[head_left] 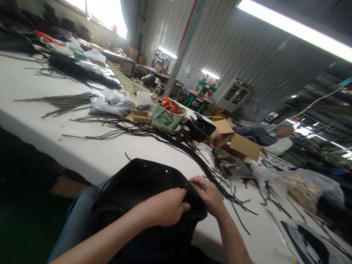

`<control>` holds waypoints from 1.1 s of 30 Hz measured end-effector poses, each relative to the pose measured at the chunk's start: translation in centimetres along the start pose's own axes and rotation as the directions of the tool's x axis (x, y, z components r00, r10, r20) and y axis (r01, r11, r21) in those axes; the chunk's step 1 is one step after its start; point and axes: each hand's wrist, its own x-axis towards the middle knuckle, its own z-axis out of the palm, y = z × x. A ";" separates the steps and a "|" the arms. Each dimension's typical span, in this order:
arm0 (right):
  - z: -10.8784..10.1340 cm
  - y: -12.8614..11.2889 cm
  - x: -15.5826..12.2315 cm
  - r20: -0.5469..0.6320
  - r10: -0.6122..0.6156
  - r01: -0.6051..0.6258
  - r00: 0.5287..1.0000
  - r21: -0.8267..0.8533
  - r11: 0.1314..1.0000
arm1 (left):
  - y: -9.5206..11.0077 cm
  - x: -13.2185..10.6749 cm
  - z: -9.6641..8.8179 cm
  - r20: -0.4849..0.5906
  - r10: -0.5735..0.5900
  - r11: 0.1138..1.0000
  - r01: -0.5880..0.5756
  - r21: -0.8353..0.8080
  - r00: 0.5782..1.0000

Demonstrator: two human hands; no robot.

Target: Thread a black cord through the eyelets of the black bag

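Observation:
A black fabric bag (137,183) with small metal eyelets along its rim lies on my lap against the edge of the white table (90,154). My left hand (165,207) is closed, pinching the bag's rim near its right end. My right hand (207,194) is also closed on the same rim, its fingers curled over the edge just beside the left hand. Several long black cords (165,137) run across the table from the left toward my right hand.
On the table stand a green bag of orange pieces (166,117), an open cardboard box (236,141), plastic bags (111,104), bundles of black and grey cords (68,101) and a heap of pale bits (298,187). Another person (277,141) sits at the far right.

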 end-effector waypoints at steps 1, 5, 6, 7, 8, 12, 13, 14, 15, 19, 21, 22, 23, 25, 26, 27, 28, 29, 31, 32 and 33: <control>-0.1 0.0 0.1 0.017 -0.009 0.009 1.000 -0.009 1.000 | -0.1 0.0 0.0 -0.013 -0.006 1.000 0.006 -0.010 1.000; -0.3 -0.1 0.3 0.032 -0.061 0.064 0.998 -0.082 0.995 | -0.3 0.1 0.0 -0.066 -0.054 0.998 0.053 -0.027 0.996; -0.3 -0.1 0.3 0.016 -0.064 0.065 0.998 -0.099 0.993 | -0.2 0.1 -0.1 -0.074 -0.068 0.997 0.066 -0.026 0.995; -0.4 -0.2 0.4 -0.002 -0.061 0.061 0.998 -0.114 0.992 | -0.2 0.1 -0.1 -0.080 -0.078 0.997 0.076 -0.023 0.994; -0.4 -0.3 0.4 -0.015 -0.057 0.055 0.998 -0.130 0.990 | -0.2 0.1 -0.1 -0.082 -0.085 0.996 0.084 -0.020 0.993; -0.5 -0.9 0.6 -0.001 -0.072 0.070 0.997 -0.191 0.979 | -0.2 0.2 -0.1 -0.092 -0.088 0.996 0.087 -0.008 0.992; -0.5 -1.1 0.6 0.004 -0.077 0.077 0.997 -0.202 0.976 | -0.2 0.2 0.0 -0.092 -0.088 0.996 0.087 -0.007 0.992; -0.5 -1.3 0.6 0.007 -0.080 0.080 0.997 -0.211 0.974 | -0.1 0.1 -0.1 -0.092 -0.092 0.996 0.091 -0.005 0.992; -0.6 -1.4 0.6 0.006 -0.082 0.081 0.997 -0.216 0.973 | -0.1 0.1 -0.1 -0.091 -0.097 0.995 0.097 -0.003 0.991; -0.9 -1.5 0.4 0.019 -0.077 0.079 0.997 -0.208 0.975 | -0.1 0.0 -0.1 -0.090 -0.112 0.993 0.114 0.011 0.990; -0.9 -1.3 0.3 0.029 -0.063 0.067 0.998 -0.199 0.978 | -0.2 0.0 0.0 -0.096 -0.104 0.994 0.106 0.016 0.990; -1.0 -1.1 0.3 0.028 -0.055 0.059 0.998 -0.195 0.979 | -0.3 0.1 0.1 -0.101 -0.100 0.995 0.102 0.016 0.990; -1.0 -1.0 0.3 0.024 -0.047 0.050 0.999 -0.192 0.980 | -0.5 0.2 0.1 -0.105 -0.096 0.995 0.098 0.014 0.990; -1.0 -0.6 0.2 0.014 -0.031 0.033 0.999 -0.180 0.983 | -0.6 0.3 0.2 -0.111 -0.097 0.995 0.100 0.013 0.989; -1.1 -0.5 0.3 0.011 -0.023 0.024 1.000 -0.172 0.985 | -0.7 0.3 0.2 -0.114 -0.102 0.994 0.104 0.014 0.988; -1.1 -0.4 0.3 0.007 -0.015 0.016 1.000 -0.164 0.986 | -0.7 0.3 0.2 -0.115 -0.106 0.994 0.108 0.016 0.988; -1.1 -0.4 0.3 0.004 -0.008 0.008 1.000 -0.160 0.987 | -0.7 0.3 0.2 -0.116 -0.110 0.993 0.113 0.018 0.987; -1.1 -0.3 0.3 0.001 -0.004 0.004 1.000 -0.159 0.987 | -0.6 0.3 0.2 -0.117 -0.114 0.993 0.117 0.020 0.987; -1.0 -0.4 0.3 0.007 -0.004 0.005 1.000 -0.160 0.987 | -0.5 0.2 0.2 -0.117 -0.118 0.992 0.121 0.021 0.986; -1.0 -0.5 0.4 0.015 -0.011 0.013 1.000 -0.157 0.987 | -0.5 0.2 0.2 -0.118 -0.119 0.992 0.122 0.021 0.986; -0.9 -0.6 0.4 0.025 -0.018 0.021 1.000 -0.152 0.988 | -0.5 0.2 0.2 -0.120 -0.120 0.992 0.124 0.020 0.985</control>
